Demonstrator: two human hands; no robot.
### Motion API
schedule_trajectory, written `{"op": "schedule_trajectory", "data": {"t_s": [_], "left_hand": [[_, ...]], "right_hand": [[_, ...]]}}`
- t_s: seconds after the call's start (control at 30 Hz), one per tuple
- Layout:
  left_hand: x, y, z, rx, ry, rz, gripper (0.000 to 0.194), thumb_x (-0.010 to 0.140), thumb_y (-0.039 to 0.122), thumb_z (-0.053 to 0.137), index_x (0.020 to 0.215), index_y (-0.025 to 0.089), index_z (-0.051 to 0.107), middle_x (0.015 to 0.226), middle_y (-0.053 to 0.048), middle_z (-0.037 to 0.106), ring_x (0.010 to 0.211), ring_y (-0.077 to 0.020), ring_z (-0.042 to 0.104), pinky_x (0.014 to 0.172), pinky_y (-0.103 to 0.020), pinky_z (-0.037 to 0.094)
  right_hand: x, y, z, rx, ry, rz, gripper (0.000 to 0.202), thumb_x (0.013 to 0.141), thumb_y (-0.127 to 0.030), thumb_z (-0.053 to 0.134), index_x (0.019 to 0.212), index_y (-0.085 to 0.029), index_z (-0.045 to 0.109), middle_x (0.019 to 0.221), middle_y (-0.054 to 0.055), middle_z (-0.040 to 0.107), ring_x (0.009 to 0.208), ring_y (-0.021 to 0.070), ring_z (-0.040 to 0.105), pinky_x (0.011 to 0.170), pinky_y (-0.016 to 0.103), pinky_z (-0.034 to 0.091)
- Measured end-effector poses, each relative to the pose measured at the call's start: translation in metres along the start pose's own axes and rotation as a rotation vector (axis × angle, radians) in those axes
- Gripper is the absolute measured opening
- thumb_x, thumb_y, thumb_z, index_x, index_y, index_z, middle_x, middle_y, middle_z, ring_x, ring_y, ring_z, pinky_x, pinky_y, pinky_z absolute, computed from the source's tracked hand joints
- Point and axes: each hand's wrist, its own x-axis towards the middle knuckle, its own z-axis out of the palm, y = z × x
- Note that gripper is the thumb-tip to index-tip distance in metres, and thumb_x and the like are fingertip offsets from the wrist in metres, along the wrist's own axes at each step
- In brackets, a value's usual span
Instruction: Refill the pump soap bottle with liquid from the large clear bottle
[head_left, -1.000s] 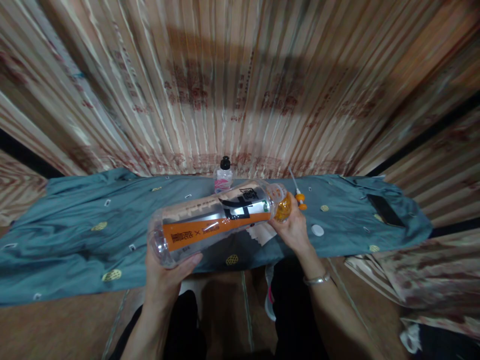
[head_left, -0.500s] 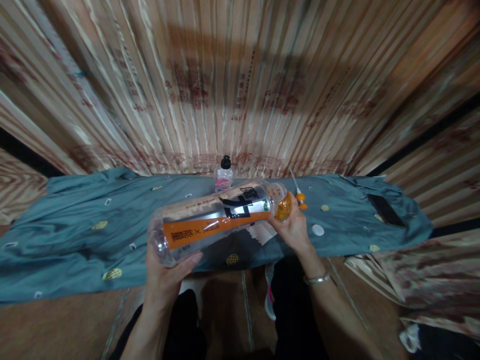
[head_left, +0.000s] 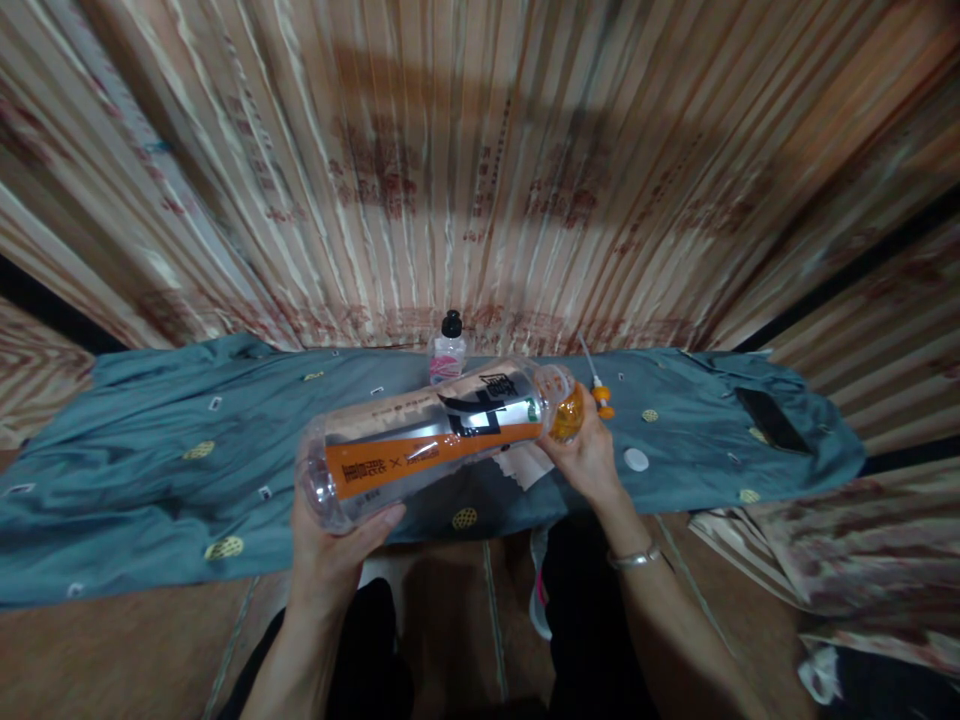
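Observation:
A large clear bottle with an orange and silver label lies tilted in the air, its base at the left and its neck at the right. My left hand is wrapped under the base end, thumb along the lower side. At the neck end, my right hand grips a small container with amber liquid, mouth to mouth with the large bottle. Where the two openings meet is partly hidden. Behind the bottle stands a small clear bottle with a black cap and pink marking.
On the teal cloth are an orange-and-white pump top, a white round lid, a dark phone and a pale tissue. A striped curtain hangs behind.

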Motion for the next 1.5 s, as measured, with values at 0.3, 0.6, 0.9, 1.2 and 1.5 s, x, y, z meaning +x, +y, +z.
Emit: {"op": "schedule_trajectory", "data": {"t_s": [0.3,0.6,0.9,1.2,1.5], "left_hand": [[0.0003,-0.0029,-0.0036,0.028,-0.016,-0.002,0.092,0.055,0.032,0.108,0.137,0.020,0.069,0.122,-0.013,0.082,0.104,-0.0346,0.081,0.082,-0.042,0.072],[0.0009,-0.0049,-0.0048,0.002,-0.016,0.009,0.085,0.053,0.028,0.107,0.131,0.019,0.072,0.113,-0.012,0.085,0.096,-0.0325,0.083,0.084,-0.042,0.073],[0.0015,-0.0079,-0.0060,0.016,-0.002,0.010,0.090,0.051,0.029,0.108,0.132,0.018,0.071,0.114,-0.013,0.085,0.099,-0.0333,0.083,0.087,-0.043,0.071],[0.0016,-0.0062,-0.0043,0.010,-0.022,0.044,0.092,0.054,0.030,0.108,0.137,0.020,0.070,0.121,-0.012,0.084,0.104,-0.0305,0.082,0.091,-0.040,0.070],[0.0003,-0.0057,-0.0032,0.014,-0.010,0.033,0.095,0.054,0.031,0.109,0.140,0.023,0.068,0.122,-0.011,0.083,0.106,-0.0326,0.081,0.090,-0.043,0.071]], "right_hand": [[-0.0005,0.0026,0.0015,0.015,0.003,0.001,0.099,0.081,-0.070,0.084,0.158,-0.016,0.053,0.147,0.023,0.074,0.132,0.0421,0.075,0.112,0.060,0.062],[0.0002,0.0009,0.0004,0.022,0.010,-0.008,0.100,0.081,-0.073,0.082,0.157,-0.014,0.054,0.145,0.023,0.075,0.131,0.0426,0.075,0.112,0.060,0.062],[-0.0004,0.0051,0.0021,-0.010,0.013,-0.009,0.100,0.081,-0.071,0.082,0.158,-0.015,0.053,0.146,0.024,0.075,0.133,0.0423,0.075,0.113,0.060,0.062],[0.0008,0.0014,0.0002,0.003,0.000,-0.010,0.097,0.081,-0.070,0.082,0.157,-0.016,0.054,0.148,0.023,0.073,0.135,0.0421,0.073,0.114,0.060,0.061],[-0.0003,-0.0017,-0.0002,0.025,0.004,0.005,0.097,0.081,-0.068,0.082,0.157,-0.015,0.053,0.147,0.023,0.074,0.134,0.0418,0.074,0.114,0.059,0.060]]}}
